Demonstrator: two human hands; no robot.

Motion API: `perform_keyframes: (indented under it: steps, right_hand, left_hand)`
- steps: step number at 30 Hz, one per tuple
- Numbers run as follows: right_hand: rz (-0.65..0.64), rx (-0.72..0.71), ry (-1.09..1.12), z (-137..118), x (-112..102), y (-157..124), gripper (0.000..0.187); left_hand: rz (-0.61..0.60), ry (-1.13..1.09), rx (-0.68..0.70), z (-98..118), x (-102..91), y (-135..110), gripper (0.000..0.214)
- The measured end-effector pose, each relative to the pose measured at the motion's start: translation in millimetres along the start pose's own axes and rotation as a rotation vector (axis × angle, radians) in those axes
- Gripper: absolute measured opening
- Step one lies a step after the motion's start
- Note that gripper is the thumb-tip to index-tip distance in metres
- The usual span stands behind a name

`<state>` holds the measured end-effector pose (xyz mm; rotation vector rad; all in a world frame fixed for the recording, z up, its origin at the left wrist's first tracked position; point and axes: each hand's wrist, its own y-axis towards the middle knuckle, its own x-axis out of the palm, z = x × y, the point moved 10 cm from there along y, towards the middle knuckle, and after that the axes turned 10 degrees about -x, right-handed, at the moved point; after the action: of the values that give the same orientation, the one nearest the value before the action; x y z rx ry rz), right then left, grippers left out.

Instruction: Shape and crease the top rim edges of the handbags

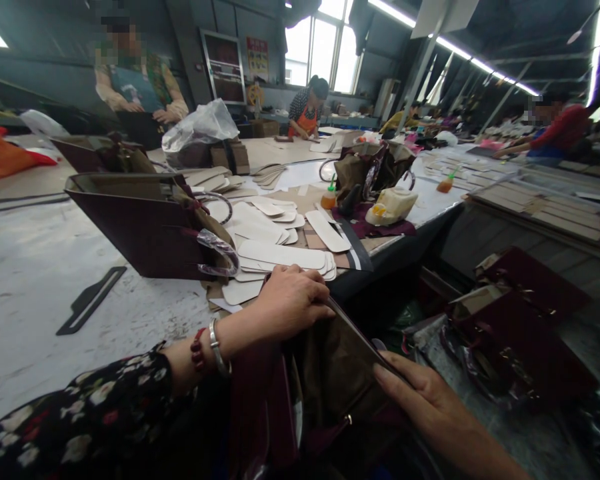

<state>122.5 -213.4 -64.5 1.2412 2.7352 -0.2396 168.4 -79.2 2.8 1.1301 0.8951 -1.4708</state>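
Note:
A dark maroon handbag (300,400) with a brown lining sits in my lap at the table's front edge. My left hand (293,300) is closed over the bag's top rim, fingers curled on the edge. My right hand (420,393) presses against the bag's right side, fingers held together along its rim. A bracelet and a bangle show on my left wrist. Just beyond my left hand lies a pile of cream oblong cardboard pieces (280,257).
An upright maroon handbag (145,230) stands on the white table (40,267), with a dark strip (93,300) lying to its left. Glue bottles (329,197), another bag (375,167) and a plastic sack (200,127) sit farther back. More maroon bags (520,320) lie on the floor at right. Several people work at other tables.

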Motion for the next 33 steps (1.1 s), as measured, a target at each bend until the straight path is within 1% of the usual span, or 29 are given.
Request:
perform_keyframes:
  steps: [4,9,18,21,24,25,27,29,30,33]
  right_hand:
    - [-0.013,0.025,0.062,7,2,-1,0.030]
    - [-0.037,0.026,0.075,10,4,-2,0.031]
    - [-0.066,0.008,0.092,1,7,0,0.030]
    - [-0.023,-0.007,0.096,3,6,1,0.030]
    - [0.036,0.012,0.126,10,1,0,0.034]
    - [0.045,0.020,0.154,13,0,-2,0.037]
    - [0.054,0.020,0.199,16,-2,-6,0.048]
    - [0.069,0.017,0.176,18,-8,-13,0.058]
    - [0.082,0.019,0.142,18,-11,-16,0.058]
    - [0.089,0.029,0.055,18,-17,-22,0.047]
  left_hand:
    - [0.010,0.008,-0.019,-2,0.7,1,0.017]
    - [0.021,0.016,-0.029,-2,1.6,3,0.016]
    - [0.006,0.013,-0.028,0,5.3,5,0.016]
    - [0.014,0.015,-0.026,1,6.5,6,0.016]
    - [0.017,0.022,-0.026,2,7.5,7,0.016]
    - [0.018,0.024,-0.028,3,7.6,8,0.016]
    - [0.017,0.028,-0.035,4,8.2,9,0.018]
    - [0.013,0.031,-0.043,4,9.0,10,0.020]
    - [0.011,0.033,-0.046,4,9.3,11,0.021]
    - [0.018,0.038,-0.047,4,8.9,11,0.022]
